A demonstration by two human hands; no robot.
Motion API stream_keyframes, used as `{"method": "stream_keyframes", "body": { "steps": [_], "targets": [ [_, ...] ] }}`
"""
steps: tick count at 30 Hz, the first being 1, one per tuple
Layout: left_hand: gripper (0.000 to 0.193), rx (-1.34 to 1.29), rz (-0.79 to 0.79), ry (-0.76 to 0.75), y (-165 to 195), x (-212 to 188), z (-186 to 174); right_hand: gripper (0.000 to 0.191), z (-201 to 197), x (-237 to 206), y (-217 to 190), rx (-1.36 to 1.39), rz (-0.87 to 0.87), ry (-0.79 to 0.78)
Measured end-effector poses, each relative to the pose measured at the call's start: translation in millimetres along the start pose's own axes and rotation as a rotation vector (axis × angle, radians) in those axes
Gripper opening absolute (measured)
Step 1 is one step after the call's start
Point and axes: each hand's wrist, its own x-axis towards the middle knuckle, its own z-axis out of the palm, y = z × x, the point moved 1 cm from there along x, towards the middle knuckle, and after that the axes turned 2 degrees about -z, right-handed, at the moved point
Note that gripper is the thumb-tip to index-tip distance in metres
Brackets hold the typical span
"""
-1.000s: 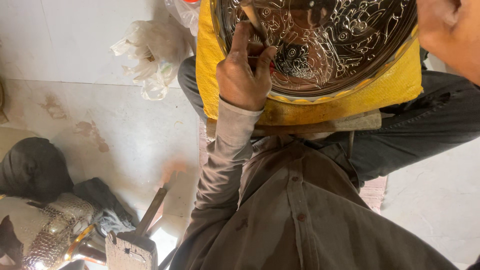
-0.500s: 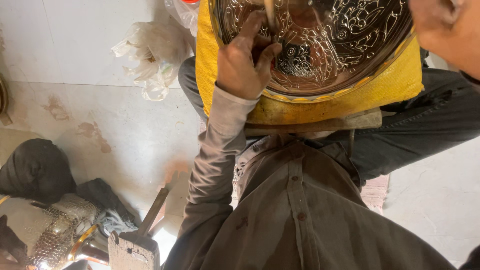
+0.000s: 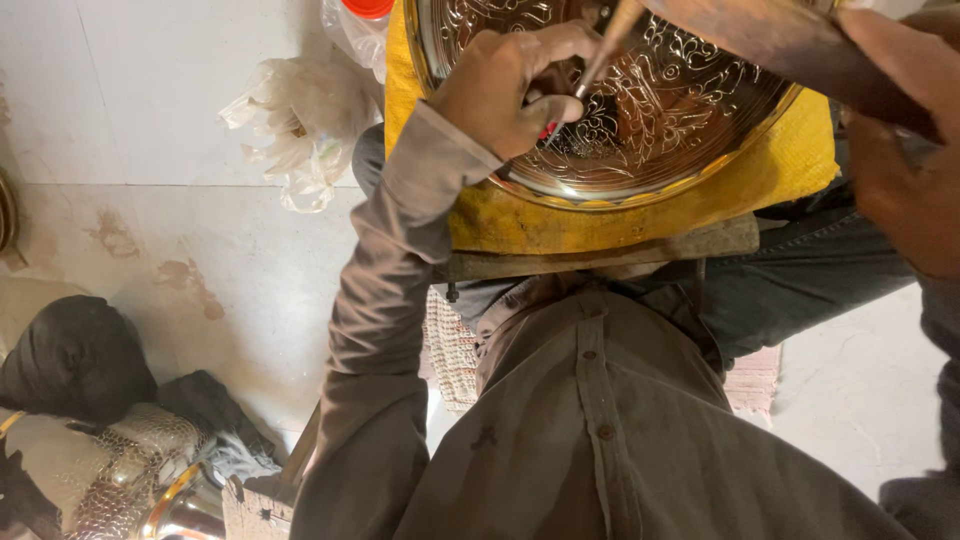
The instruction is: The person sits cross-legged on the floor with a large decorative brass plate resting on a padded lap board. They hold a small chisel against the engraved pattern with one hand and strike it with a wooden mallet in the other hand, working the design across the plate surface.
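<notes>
A round shiny metal tray (image 3: 690, 140) with engraved floral patterns lies on a yellow cushion (image 3: 620, 215), which rests on a wooden board (image 3: 600, 258) across my lap. My left hand (image 3: 505, 90) grips a thin metal chisel (image 3: 603, 48), its tip set on the tray's engraved surface. My right hand (image 3: 910, 170) is at the right edge, closed around a brown wooden handle (image 3: 780, 45) that reaches over the tray toward the chisel's top. The handle's far end is out of view.
Crumpled clear plastic bags (image 3: 300, 120) and a red-capped container (image 3: 365, 8) lie on the tiled floor at the left. A black cloth bundle (image 3: 70, 360), patterned metalware (image 3: 120, 470) and a wooden block (image 3: 260, 500) sit at the lower left.
My right hand has come down into view with the wooden handle over the tray. My left hand has shifted slightly on the tray and now holds the chisel more upright.
</notes>
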Motion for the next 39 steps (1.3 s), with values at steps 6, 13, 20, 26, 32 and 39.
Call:
{"method": "stream_keyframes", "body": {
  "steps": [6,13,20,26,32,39],
  "targets": [
    [0.045,0.094,0.192,-0.119,-5,15,-7,0.054,5,-14,-46,-0.217,0.136,0.032],
    [0.041,0.039,0.3,-0.333,-8,33,-10,0.056,36,-53,-67,-0.198,0.305,0.217],
    [0.038,0.082,0.21,-0.413,-4,38,-12,0.059,42,-67,-80,-0.314,0.402,0.113],
    [0.039,0.039,0.225,-0.427,3,37,-21,0.056,36,-73,-74,-0.164,0.427,0.163],
    [0.039,0.072,0.254,-0.396,4,36,-18,0.061,42,-73,-67,-0.182,0.415,0.262],
    [0.038,0.059,0.331,-0.222,-2,23,-17,0.05,29,-45,-52,0.006,0.203,0.266]
  ]
}}
